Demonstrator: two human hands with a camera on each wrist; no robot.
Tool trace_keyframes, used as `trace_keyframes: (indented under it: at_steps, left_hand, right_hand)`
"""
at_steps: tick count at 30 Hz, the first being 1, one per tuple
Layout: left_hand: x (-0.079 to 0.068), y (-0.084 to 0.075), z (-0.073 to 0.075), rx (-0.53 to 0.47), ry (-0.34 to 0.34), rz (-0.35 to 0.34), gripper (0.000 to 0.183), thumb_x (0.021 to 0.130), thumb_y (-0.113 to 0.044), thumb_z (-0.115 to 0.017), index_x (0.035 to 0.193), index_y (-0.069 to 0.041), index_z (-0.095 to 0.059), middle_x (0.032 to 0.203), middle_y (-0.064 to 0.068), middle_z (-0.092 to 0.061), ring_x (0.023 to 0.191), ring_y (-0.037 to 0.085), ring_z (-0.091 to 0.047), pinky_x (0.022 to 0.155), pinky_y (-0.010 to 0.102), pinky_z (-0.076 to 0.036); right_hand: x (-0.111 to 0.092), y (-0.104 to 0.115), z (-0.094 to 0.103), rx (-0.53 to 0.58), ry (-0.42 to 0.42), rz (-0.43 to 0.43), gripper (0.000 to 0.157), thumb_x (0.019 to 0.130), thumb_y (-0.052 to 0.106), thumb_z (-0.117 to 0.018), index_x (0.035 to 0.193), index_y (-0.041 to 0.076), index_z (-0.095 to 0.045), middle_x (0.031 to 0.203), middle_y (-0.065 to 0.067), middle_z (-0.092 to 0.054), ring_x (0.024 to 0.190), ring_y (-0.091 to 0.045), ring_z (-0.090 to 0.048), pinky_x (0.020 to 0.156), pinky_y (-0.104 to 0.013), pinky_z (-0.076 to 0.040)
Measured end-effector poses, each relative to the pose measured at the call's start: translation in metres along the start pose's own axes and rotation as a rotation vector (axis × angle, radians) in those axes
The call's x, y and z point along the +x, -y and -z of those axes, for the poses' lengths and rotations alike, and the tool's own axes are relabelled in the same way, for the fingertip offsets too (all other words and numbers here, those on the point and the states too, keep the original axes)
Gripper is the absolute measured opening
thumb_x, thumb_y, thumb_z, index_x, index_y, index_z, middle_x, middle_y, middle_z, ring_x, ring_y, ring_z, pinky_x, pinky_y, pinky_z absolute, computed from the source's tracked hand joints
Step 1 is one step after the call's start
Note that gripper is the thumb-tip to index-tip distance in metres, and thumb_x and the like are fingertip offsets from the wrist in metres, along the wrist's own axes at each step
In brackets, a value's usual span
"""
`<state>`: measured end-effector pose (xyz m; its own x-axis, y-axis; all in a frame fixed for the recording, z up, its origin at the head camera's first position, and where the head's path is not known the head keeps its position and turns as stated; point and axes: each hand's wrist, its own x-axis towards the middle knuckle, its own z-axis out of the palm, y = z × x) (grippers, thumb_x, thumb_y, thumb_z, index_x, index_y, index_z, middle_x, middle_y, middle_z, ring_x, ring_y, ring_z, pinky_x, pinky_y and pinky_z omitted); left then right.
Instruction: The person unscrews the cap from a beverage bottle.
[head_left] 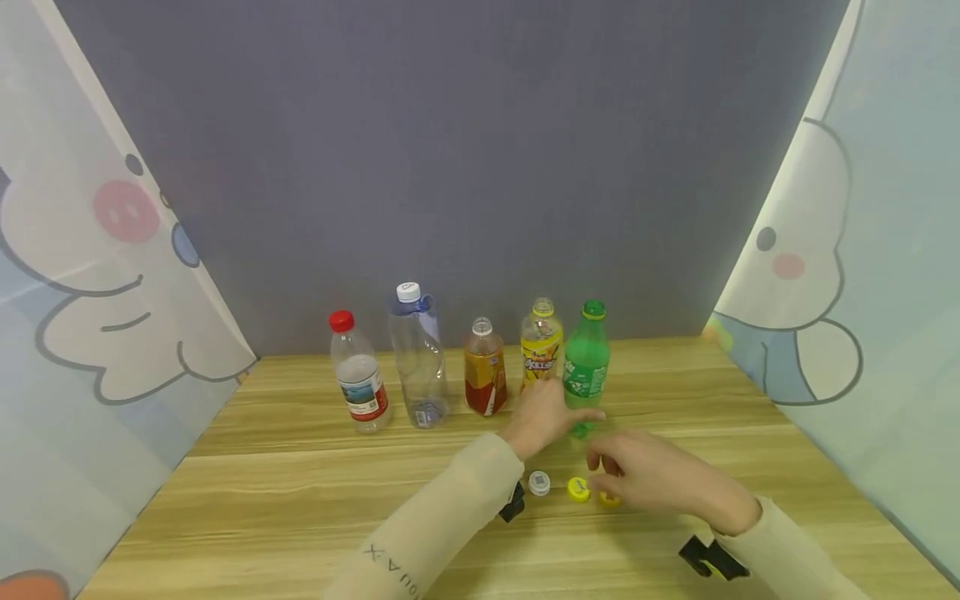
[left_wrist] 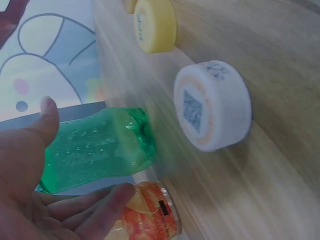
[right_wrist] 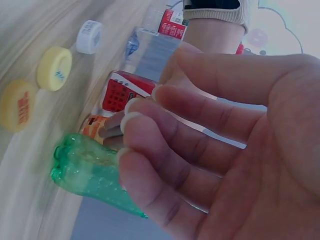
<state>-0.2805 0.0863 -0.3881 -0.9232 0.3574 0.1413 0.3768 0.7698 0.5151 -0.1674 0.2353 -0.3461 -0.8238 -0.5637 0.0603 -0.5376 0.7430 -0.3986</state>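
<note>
My left hand (head_left: pixel 543 414) reaches toward the green bottle (head_left: pixel 587 354) and the yellow-labelled bottle (head_left: pixel 542 337), both uncapped. Its thumb and fingers (left_wrist: pixel 107 210) are spread and hold nothing; in the left wrist view they overlap both bottles. Over the tabletop, my right hand (head_left: pixel 645 471) hovers with loosely bent fingers (right_wrist: pixel 150 175) and nothing between them. Beneath and beside it lie three loose caps: a white cap (head_left: pixel 539 483), a yellow cap (head_left: pixel 578 489) and an orange-yellow cap (head_left: pixel 609 499) that the right hand partly hides in the head view.
Left of these bottles stand an uncapped bottle with a red and orange label (head_left: pixel 485 371), a tall clear bottle (head_left: pixel 420 358) with a white cap, and a clear bottle (head_left: pixel 360 375) with a red cap. A grey panel (head_left: pixel 480 167) rises behind the wooden table (head_left: pixel 300 500).
</note>
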Motion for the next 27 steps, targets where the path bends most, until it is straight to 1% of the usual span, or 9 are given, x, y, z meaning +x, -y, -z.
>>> trace_keyframes:
  at_steps: [2, 3, 6, 9, 10, 15, 18, 23, 27]
  left_hand:
    - [-0.003, 0.000, 0.002, 0.042, -0.020, -0.004, 0.109, 0.073, -0.074, -0.074, 0.157, -0.017, -0.036, 0.089, 0.002, -0.072, 0.065, 0.012, -0.061, 0.057, 0.028, -0.049]
    - [-0.005, 0.000, 0.004, 0.057, -0.024, -0.002, 0.107, 0.073, -0.074, -0.074, 0.155, -0.016, -0.038, 0.087, 0.003, -0.071, 0.062, 0.012, -0.060, 0.055, 0.028, -0.048]
    - [-0.011, 0.004, 0.009, 0.057, -0.009, -0.001, 0.070, 0.076, -0.068, -0.076, 0.115, -0.011, -0.067, 0.067, -0.001, -0.060, 0.049, 0.010, -0.050, 0.044, 0.026, -0.040]
    - [-0.018, 0.010, 0.017, 0.083, 0.001, -0.006, 0.052, 0.080, -0.064, -0.077, 0.078, -0.014, -0.062, 0.061, -0.004, -0.052, 0.048, 0.010, -0.047, 0.043, 0.026, -0.038]
    - [-0.020, 0.012, 0.021, 0.092, 0.001, -0.013, 0.050, 0.081, -0.062, -0.077, 0.076, -0.015, -0.062, 0.061, -0.004, -0.052, 0.050, 0.010, -0.048, 0.045, 0.027, -0.039]
    - [-0.033, 0.023, 0.043, 0.161, -0.032, -0.054, 0.042, 0.087, -0.053, -0.076, 0.090, -0.012, -0.071, 0.074, -0.001, -0.066, 0.059, 0.016, -0.060, 0.050, 0.033, -0.046]
    - [-0.041, 0.033, 0.055, 0.157, -0.090, -0.100, 0.034, 0.090, -0.042, -0.076, 0.099, -0.010, -0.073, 0.076, 0.000, -0.068, 0.060, 0.018, -0.063, 0.051, 0.034, -0.047]
    - [-0.056, 0.052, 0.073, 0.188, -0.255, -0.175, 0.021, 0.092, -0.031, -0.074, 0.090, -0.012, -0.066, 0.072, -0.002, -0.063, 0.059, 0.018, -0.060, 0.051, 0.034, -0.046]
    - [-0.066, 0.071, 0.080, 0.224, -0.449, -0.253, 0.022, 0.091, -0.028, -0.075, 0.097, -0.008, -0.068, 0.084, 0.002, -0.068, 0.070, 0.021, -0.065, 0.057, 0.037, -0.051]
  right_hand:
    - [0.002, 0.002, 0.001, 0.003, -0.004, 0.003, 0.009, 0.094, 0.022, -0.073, 0.093, 0.016, -0.065, 0.070, 0.015, -0.052, 0.061, 0.001, -0.047, 0.056, -0.025, -0.043]
    - [0.003, 0.002, 0.001, 0.006, -0.005, 0.005, 0.010, 0.094, 0.022, -0.073, 0.093, 0.016, -0.066, 0.070, 0.015, -0.052, 0.061, 0.001, -0.047, 0.056, -0.024, -0.043]
    - [0.005, 0.005, 0.002, 0.021, -0.007, 0.007, 0.010, 0.095, 0.025, -0.073, 0.094, 0.016, -0.067, 0.070, 0.016, -0.053, 0.060, 0.001, -0.048, 0.056, -0.024, -0.044]
    - [0.008, 0.007, 0.004, 0.036, -0.015, 0.011, 0.011, 0.096, 0.028, -0.071, 0.094, 0.018, -0.068, 0.070, 0.015, -0.054, 0.061, 0.000, -0.048, 0.056, -0.024, -0.044]
    - [0.010, 0.009, 0.005, 0.042, -0.020, 0.012, 0.012, 0.097, 0.029, -0.071, 0.094, 0.018, -0.068, 0.071, 0.015, -0.054, 0.061, 0.000, -0.048, 0.056, -0.024, -0.044]
    - [0.018, 0.014, 0.009, 0.052, -0.059, 0.035, 0.012, 0.097, 0.027, -0.069, 0.092, 0.017, -0.066, 0.071, 0.015, -0.054, 0.062, 0.000, -0.048, 0.056, -0.024, -0.044]
    - [0.023, 0.017, 0.010, 0.047, -0.091, 0.056, 0.009, 0.097, 0.023, -0.070, 0.093, 0.016, -0.067, 0.071, 0.015, -0.054, 0.063, 0.000, -0.049, 0.057, -0.024, -0.045]
    - [0.034, 0.022, 0.013, 0.050, -0.161, 0.097, 0.007, 0.096, 0.018, -0.070, 0.095, 0.012, -0.068, 0.074, 0.015, -0.057, 0.066, 0.000, -0.051, 0.060, -0.024, -0.048]
    - [0.043, 0.025, 0.014, 0.059, -0.203, 0.103, 0.006, 0.097, 0.018, -0.070, 0.095, 0.012, -0.069, 0.077, 0.015, -0.058, 0.069, -0.001, -0.053, 0.063, -0.025, -0.050]
